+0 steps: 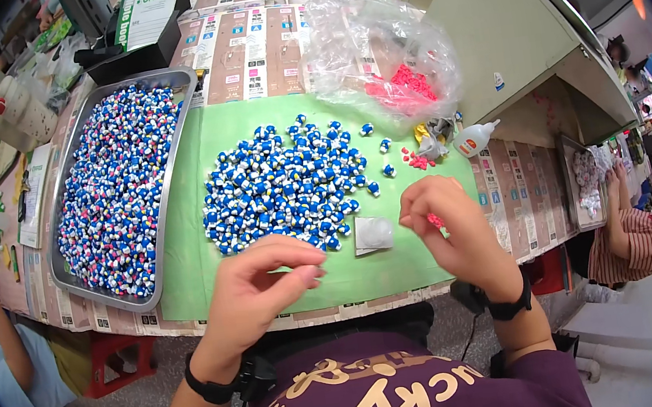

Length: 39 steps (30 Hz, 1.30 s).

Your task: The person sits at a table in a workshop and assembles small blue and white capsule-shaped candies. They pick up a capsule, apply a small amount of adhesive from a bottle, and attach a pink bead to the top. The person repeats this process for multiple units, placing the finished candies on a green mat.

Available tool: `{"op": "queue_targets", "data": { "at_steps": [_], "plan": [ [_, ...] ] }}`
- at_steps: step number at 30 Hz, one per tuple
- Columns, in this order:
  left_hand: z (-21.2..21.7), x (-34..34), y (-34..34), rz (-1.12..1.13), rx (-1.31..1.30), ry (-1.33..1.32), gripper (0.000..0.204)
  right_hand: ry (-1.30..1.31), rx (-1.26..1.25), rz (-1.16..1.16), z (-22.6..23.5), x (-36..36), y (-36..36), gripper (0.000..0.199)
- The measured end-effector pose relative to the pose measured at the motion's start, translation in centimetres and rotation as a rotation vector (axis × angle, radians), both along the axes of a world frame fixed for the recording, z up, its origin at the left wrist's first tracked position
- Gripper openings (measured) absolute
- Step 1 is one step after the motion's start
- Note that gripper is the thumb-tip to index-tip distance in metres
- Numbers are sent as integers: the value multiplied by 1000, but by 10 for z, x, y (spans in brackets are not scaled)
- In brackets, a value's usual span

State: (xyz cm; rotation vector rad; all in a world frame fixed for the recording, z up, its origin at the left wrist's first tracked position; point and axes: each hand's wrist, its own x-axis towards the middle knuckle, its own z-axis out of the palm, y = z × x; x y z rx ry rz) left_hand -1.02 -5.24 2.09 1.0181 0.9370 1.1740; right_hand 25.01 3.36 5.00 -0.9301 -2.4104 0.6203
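Note:
My left hand [267, 284] is over the near edge of the green mat [337, 284], fingers curled and thumb drawn in toward them. Whatever its fingertips pinch is too small to make out. To the right, my right hand [453, 228] has bent, closed fingers; what they hold is hidden. Between the hands lies a small whitish, translucent pad [375, 232] on a white square. Beyond them spreads a loose heap of small blue-and-white pieces [282, 184], a few lying apart at its right. Small pink pieces [419, 161] lie beyond my right hand.
A metal tray [182, 78] full of similar pieces stands at the left. A clear plastic bag [337, 37] with pink pieces lies at the back right, near a white squeeze bottle [476, 138]. A grey cabinet [508, 23] borders the right. Other people work at both sides.

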Motion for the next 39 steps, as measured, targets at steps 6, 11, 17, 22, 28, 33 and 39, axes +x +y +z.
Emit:
{"op": "queue_targets", "data": {
  "at_steps": [6,11,17,22,28,33,39],
  "plan": [
    [6,23,12,-253,-164,-293,14,267,194,155,16,-36,-30,23],
    [4,25,9,-259,-187,-351,13,361,173,169,6,-36,-34,23],
    [8,26,10,-235,-201,-335,13,351,201,156,5,-30,-38,24],
    [12,32,4,-126,-22,-71,7,470,-164,74,4,-28,-43,24],
    [5,39,4,0,314,349,4,533,-518,-16,2,-32,-44,31],
    [3,38,6,92,587,673,13,480,-744,-29,11,-33,-36,28],
    [-1,36,10,106,610,676,16,243,-561,58,17,-31,-16,25]
  ]
}}
